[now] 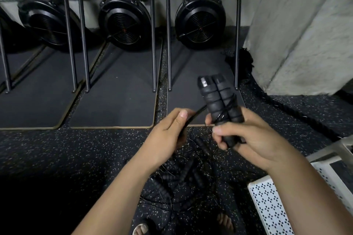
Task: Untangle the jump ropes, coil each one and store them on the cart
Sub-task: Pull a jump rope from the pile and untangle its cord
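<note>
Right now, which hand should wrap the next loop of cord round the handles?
Left, I think. The left hand grips the free cord, stretched toward the handles. The right hand is busy gripping both handles together, so it can't let go.

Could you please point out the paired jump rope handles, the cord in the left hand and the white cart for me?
Paired handles (212,97): head view, on the foam grip near the top.
Cord (197,112): head view, on the taut stretch just left of the handles.
Cart (267,202): head view, on the perforated white panel.
</note>
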